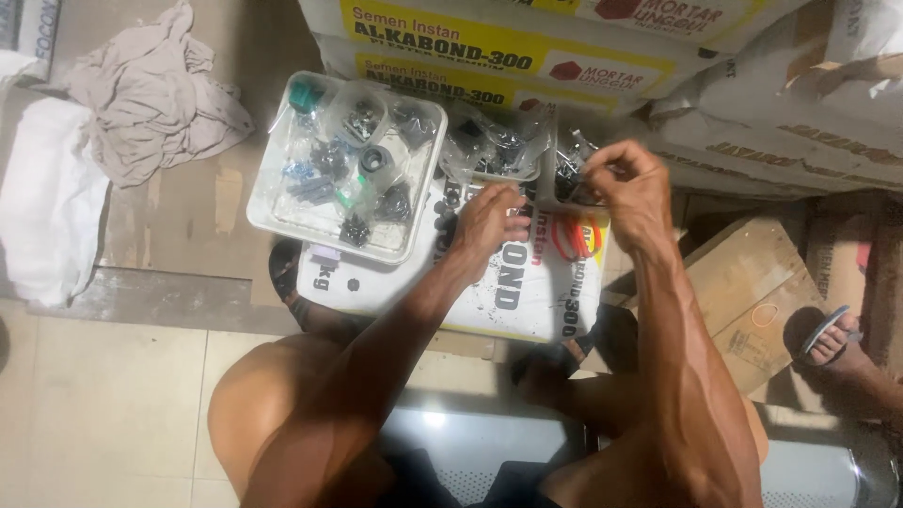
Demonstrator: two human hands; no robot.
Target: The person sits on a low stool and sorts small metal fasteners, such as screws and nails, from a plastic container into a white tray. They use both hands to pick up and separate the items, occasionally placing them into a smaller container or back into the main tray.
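Observation:
My left hand (489, 221) rests on a white cement sack (527, 292), fingers curled over small dark screws lying there. My right hand (630, 183) is raised just above a small clear container (569, 174) of metal screws, its fingertips pinched together on a tiny piece that I cannot make out. A white plastic tray (273, 212) to the left of both hands holds several small clear bags of dark hardware and a green part. More bagged screws (494, 146) lie between the tray and the container. Red rubber bands (567, 237) lie on the sack under my right wrist.
Stacked cement sacks (489, 47) rise behind the tray. Crumpled cloth (150, 94) and a white bag (47, 198) lie at left. Flattened cardboard (752, 292) sits at right, near another person's sandalled foot (832, 339). My knees and feet frame the sack.

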